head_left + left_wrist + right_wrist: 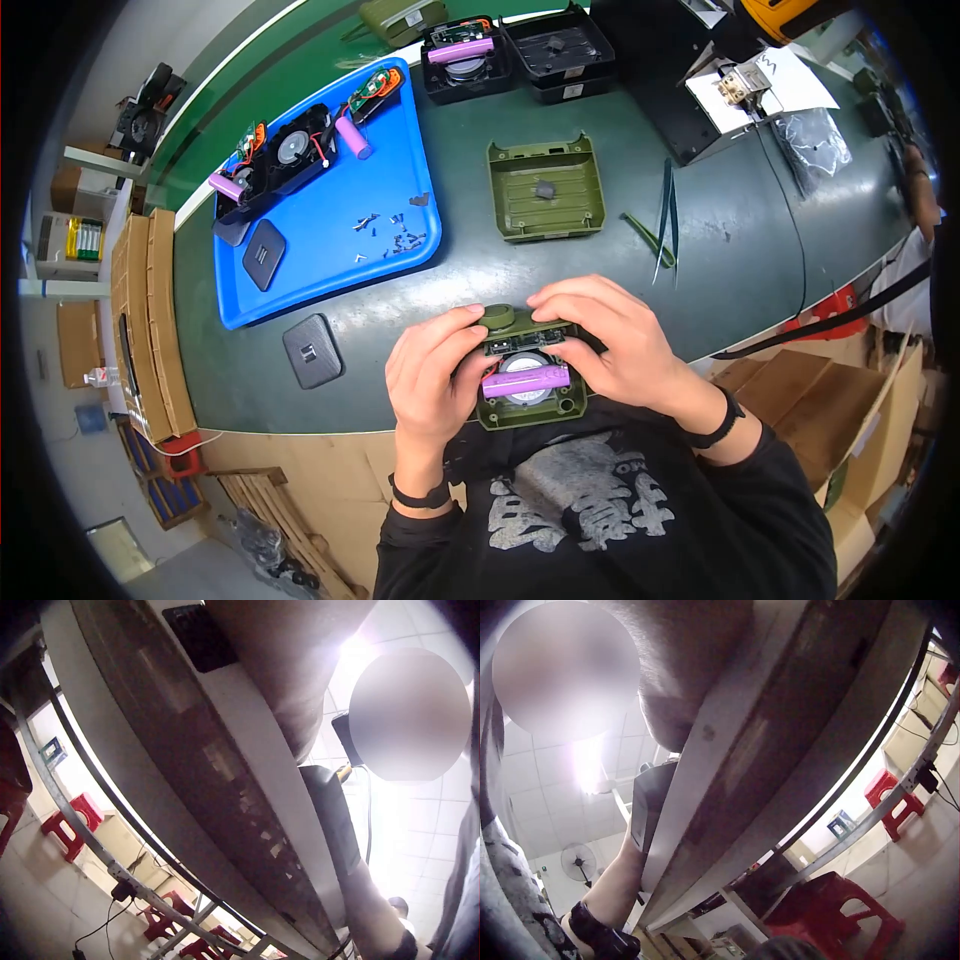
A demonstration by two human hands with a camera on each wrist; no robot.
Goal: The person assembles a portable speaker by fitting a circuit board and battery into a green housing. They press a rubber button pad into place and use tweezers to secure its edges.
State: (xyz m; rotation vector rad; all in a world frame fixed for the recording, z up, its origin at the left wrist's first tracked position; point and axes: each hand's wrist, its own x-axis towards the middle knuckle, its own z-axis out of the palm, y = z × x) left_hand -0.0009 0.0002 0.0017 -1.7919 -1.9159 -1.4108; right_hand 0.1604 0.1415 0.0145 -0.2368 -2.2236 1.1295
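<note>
At the front edge of the table, both hands hold an olive-green plastic housing [530, 412] whose inside faces up. A purple cylindrical battery [526, 381] lies across a round silver speaker [532, 396] in it. Behind the battery, a dark circuit board [525, 343] sits along the far wall, beside a round green knob [497, 317]. My left hand [432, 372] grips the left side, fingertips at the knob. The right hand [617, 345] holds the right far corner, its thumb by the board's end. Both wrist views show mainly forearms and the table's underside; the housing is hidden there.
An empty green half-shell [546, 190] lies beyond the hands, with tweezers [664, 225] to its right. The blue tray [330, 290] holds screws and opened black units. A black cover [313, 351] lies left of the hands. Black housings [560, 60] stand at the back.
</note>
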